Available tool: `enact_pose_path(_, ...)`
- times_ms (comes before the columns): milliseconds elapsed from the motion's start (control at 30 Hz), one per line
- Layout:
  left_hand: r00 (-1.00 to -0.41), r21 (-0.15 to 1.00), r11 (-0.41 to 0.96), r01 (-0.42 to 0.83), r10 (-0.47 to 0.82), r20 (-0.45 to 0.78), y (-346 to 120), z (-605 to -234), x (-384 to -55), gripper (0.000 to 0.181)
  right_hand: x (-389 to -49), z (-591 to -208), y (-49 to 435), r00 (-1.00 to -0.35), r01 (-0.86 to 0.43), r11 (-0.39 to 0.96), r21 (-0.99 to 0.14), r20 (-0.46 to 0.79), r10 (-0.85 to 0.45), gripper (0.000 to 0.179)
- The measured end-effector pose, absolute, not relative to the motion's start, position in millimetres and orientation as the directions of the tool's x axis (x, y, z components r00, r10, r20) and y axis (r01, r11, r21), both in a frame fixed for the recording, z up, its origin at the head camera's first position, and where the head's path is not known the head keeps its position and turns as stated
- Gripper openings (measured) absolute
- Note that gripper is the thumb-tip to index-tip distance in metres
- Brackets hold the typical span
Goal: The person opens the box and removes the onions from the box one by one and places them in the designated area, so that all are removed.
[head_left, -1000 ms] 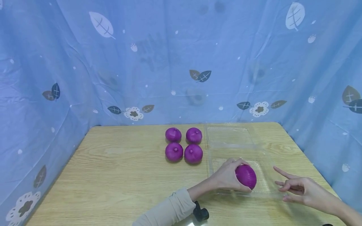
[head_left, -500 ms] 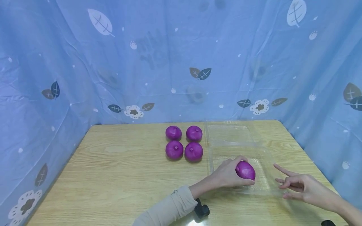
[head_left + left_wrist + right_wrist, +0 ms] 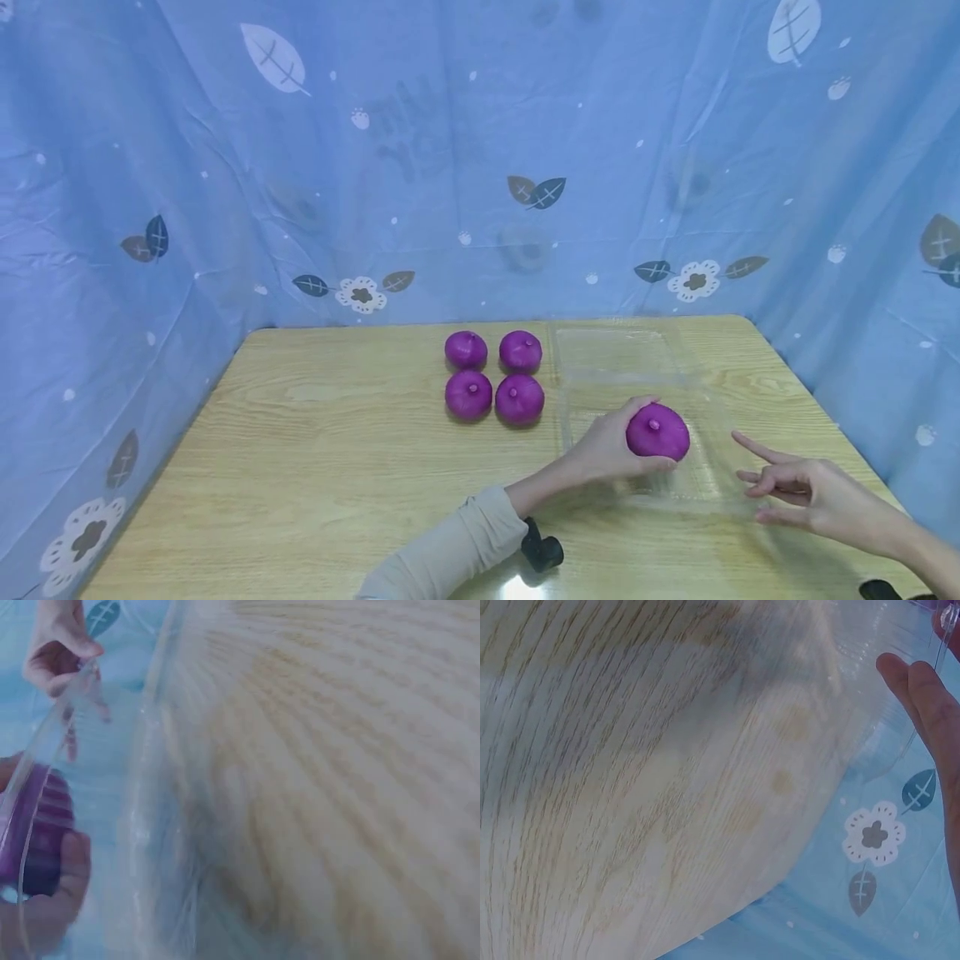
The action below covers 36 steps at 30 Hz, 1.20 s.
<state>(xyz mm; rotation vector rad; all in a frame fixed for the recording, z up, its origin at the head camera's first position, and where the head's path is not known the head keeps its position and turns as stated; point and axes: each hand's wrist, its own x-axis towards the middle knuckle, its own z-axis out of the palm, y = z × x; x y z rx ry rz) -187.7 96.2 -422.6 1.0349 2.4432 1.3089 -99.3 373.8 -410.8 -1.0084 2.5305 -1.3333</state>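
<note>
My left hand [image 3: 611, 448] grips a purple onion [image 3: 658, 432], fingers behind it and thumb in front, its stem end facing up. It holds the onion over the front half of a clear plastic clamshell box [image 3: 708, 479]. In the left wrist view the same onion [image 3: 49, 832] shows through the clear plastic. Just right of the box is my right hand [image 3: 810, 493], index finger stretched out and the other fingers loosely bent, holding nothing. The right wrist view has its fingers [image 3: 926, 697] close by the box's clear wall.
Several more purple onions [image 3: 521, 400] stand in two rows left of the box. The box's lid half [image 3: 615, 354] lies folded back toward the far table edge. A black device [image 3: 542, 546] sits under the left forearm. Blue leaf-print curtain [image 3: 450, 167] surrounds the wooden table [image 3: 337, 467].
My left hand has lifted the onion slightly and turned it, so its stem end has come round to face up. The right hand stays beside the box. The view has shifted slightly.
</note>
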Motion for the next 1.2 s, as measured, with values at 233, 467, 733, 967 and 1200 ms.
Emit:
enact_pose_path(233, -0.667, 0.692, 0.375, 0.616, 0.716, 0.206, 77, -406, -197, 0.073, -102, -409, 376, -0.769, -0.512, 0.4, -0.76, 0.198, -0.608, 0.023)
enact_pose_path(467, -0.609, 0.75, 0.313, 0.583, 0.78, 0.147, 50, -392, -196, 0.065, -101, -407, 376, -0.773, -0.527, 0.405, -0.747, 0.223, -0.594, 0.026)
enact_pose_path(733, -0.702, 0.735, 0.395, 0.551, 0.695, 0.153, 4, -380, -200, 0.062, -98, -409, 370, -0.785, -0.527, 0.43, -0.733, 0.226, -0.577, 0.025)
enact_pose_path(967, -0.745, 0.708, 0.449, 0.545, 0.646, 0.163, -34, -382, -198, 0.064, -98, -411, 371, -0.786, -0.538, 0.439, -0.719, 0.24, -0.57, 0.027)
enact_pose_path(1200, -0.781, 0.702, 0.48, 0.526, 0.599, 0.176, -68, -381, -191, 0.064, -99, -413, 372, -0.781, -0.559, 0.447, -0.698, 0.263, -0.567, 0.029)
